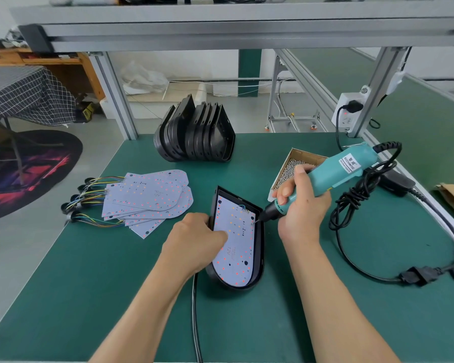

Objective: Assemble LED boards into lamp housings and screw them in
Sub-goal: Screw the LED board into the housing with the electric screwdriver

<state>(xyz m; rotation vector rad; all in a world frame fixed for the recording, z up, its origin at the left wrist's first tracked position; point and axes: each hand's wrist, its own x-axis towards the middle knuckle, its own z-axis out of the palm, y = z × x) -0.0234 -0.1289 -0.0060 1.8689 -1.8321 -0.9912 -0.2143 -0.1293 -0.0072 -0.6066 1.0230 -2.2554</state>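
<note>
R hand [300, 203] grips teal electric screwdriver [333, 174], label reads "KEENWISE"; bit tip on LED board [233, 244] marked "12V", near its top-right corner. Board sits in black lamp housing [258, 247] on green bench [116, 297]. L hand [194, 244] holds housing's left edge, thumb pressing board. Spare boards [147, 197], also "12V", lie left.

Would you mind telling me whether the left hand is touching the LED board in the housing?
Touching. The head view shows the left hand gripping the housing's left edge, its thumb lying flat on the LED board.
</note>
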